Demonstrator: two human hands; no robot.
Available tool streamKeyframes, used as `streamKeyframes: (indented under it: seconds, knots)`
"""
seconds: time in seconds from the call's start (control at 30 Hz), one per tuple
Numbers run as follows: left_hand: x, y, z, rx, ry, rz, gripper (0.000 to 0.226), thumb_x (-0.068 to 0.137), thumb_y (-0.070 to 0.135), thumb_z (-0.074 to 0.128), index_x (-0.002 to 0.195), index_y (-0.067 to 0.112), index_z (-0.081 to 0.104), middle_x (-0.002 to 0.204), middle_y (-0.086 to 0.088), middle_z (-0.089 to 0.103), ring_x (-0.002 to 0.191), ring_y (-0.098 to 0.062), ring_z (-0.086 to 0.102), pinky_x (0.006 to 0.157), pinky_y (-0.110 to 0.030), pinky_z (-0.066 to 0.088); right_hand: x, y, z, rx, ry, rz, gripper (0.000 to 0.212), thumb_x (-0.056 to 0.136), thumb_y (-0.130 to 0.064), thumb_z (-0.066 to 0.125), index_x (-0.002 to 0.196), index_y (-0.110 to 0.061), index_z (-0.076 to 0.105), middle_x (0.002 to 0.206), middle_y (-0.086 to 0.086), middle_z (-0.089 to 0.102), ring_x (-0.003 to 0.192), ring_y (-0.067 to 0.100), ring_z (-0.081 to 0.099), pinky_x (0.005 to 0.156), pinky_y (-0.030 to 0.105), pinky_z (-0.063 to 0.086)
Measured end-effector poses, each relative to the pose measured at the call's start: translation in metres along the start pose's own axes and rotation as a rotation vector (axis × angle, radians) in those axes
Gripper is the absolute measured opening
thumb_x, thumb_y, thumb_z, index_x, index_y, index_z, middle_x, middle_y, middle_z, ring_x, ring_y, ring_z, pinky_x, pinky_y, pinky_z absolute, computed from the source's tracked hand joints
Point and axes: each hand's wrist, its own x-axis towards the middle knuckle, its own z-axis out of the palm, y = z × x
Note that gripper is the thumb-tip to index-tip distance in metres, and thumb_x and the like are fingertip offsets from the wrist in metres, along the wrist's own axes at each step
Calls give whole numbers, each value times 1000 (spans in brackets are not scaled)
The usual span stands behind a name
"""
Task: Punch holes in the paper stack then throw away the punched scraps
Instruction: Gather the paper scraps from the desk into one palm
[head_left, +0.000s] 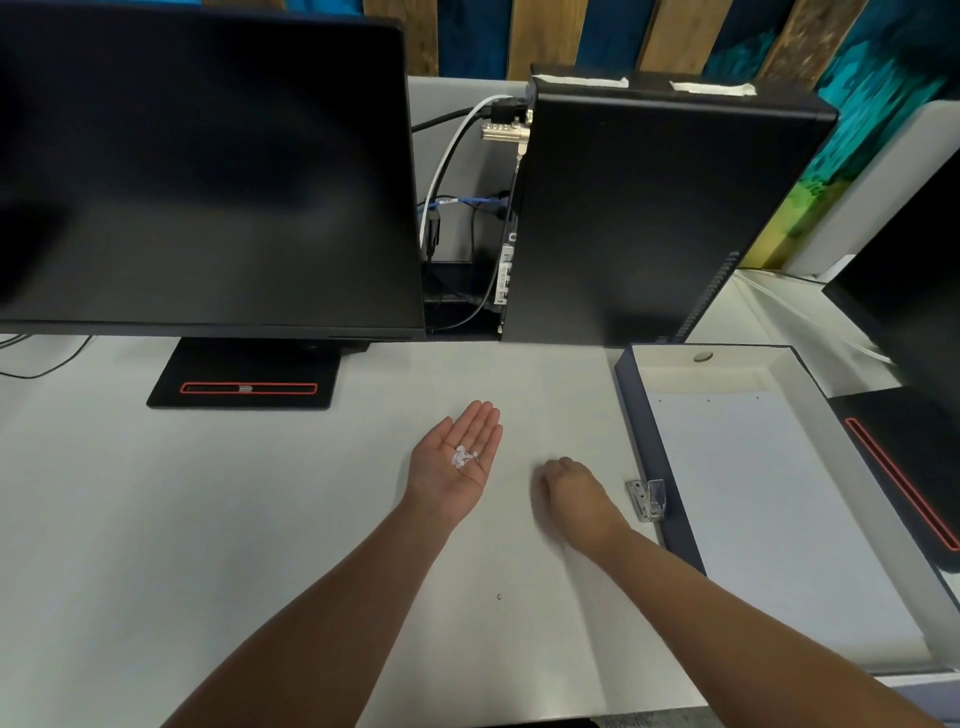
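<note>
My left hand (452, 462) lies palm up over the middle of the white desk, fingers flat. A small heap of white punched paper scraps (463, 457) rests in the palm. To its right, my right hand (571, 496) is palm down on the desk with the fingers curled under; what it holds, if anything, is hidden. A small metal hole punch (647, 500) lies just right of that hand, against the box's left wall. The paper stack (769, 514) sits inside the shallow box, with tiny holes near its far edge. One stray scrap (499, 597) lies on the desk nearer me.
A shallow dark-walled box (636, 410) holds the paper at the right. A black monitor (208, 171) on its stand fills the back left. A black computer tower (639, 218) with cables stands at the back centre. Another monitor base (914, 467) is at the far right.
</note>
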Motion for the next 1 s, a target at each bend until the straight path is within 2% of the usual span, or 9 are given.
streamKeyframes:
  seconds: [0.1, 0.2, 0.33, 0.43, 0.5, 0.6, 0.7, 0.9, 1.0]
  knots:
    - [-1, 0, 1, 16, 5, 0, 37, 100, 17, 36, 109, -7, 63, 104, -20, 71, 106, -29, 63, 92, -39, 49, 14, 4, -24, 257, 7, 77, 16, 89, -8, 48, 76, -4, 57, 84, 18, 65, 73, 26, 54, 63, 28, 34]
    - [0, 0, 2, 42, 9, -2, 37, 100, 17, 36, 109, -7, 63, 106, -20, 71, 107, -30, 63, 95, -39, 48, 22, -10, -60, 419, -13, -3, 15, 92, -10, 48, 85, -6, 61, 81, 3, 61, 70, 15, 51, 57, 15, 37]
    - [0, -5, 6, 70, 29, -2, 37, 100, 18, 36, 107, -7, 63, 103, -20, 70, 104, -28, 63, 100, -39, 46, 31, -39, -88, 435, -19, -129, 16, 92, -9, 47, 87, -8, 62, 77, -7, 57, 67, 1, 50, 59, 3, 39]
    - [-2, -9, 11, 70, 26, 5, 36, 101, 17, 35, 101, -5, 63, 90, -19, 74, 94, -25, 67, 94, -36, 48, 38, -52, -88, 335, 7, -217, 13, 90, -9, 51, 90, -8, 64, 84, -3, 57, 73, 4, 49, 63, 8, 38]
    - [-2, -9, 11, 81, 18, 1, 36, 100, 18, 35, 99, -4, 64, 82, -15, 74, 83, -21, 68, 89, -34, 54, 41, -55, -81, 225, 58, -275, 14, 88, -7, 53, 88, -8, 67, 88, 3, 58, 83, 14, 47, 71, 19, 40]
    - [-1, -7, 11, 77, 21, -4, 34, 100, 18, 36, 101, -2, 63, 82, -12, 74, 84, -19, 62, 84, -30, 55, 44, -55, -72, 122, 139, -312, 17, 84, -5, 55, 85, -11, 72, 85, -1, 48, 87, 19, 43, 77, 31, 42]
    - [0, -5, 9, 57, 14, 1, 34, 99, 17, 37, 104, -5, 63, 86, -15, 74, 87, -21, 61, 87, -33, 52, 45, -54, -71, 73, 157, -332, 20, 85, -7, 57, 91, -16, 73, 82, -4, 44, 84, 17, 40, 76, 29, 38]
    - [-3, -1, 9, 73, -6, -4, 38, 100, 18, 36, 103, -6, 64, 96, -19, 74, 85, -25, 73, 86, -36, 51, 47, -54, -73, 126, 205, -292, 7, 81, -11, 63, 85, -10, 70, 87, 5, 59, 85, 22, 55, 79, 35, 47]
    - [-4, 0, 9, 87, 0, -4, 36, 100, 18, 38, 105, -6, 63, 95, -19, 74, 97, -26, 68, 85, -37, 51, 47, -52, -72, 144, 216, -246, 9, 82, -17, 65, 88, -11, 68, 91, 5, 60, 83, 20, 54, 76, 30, 45]
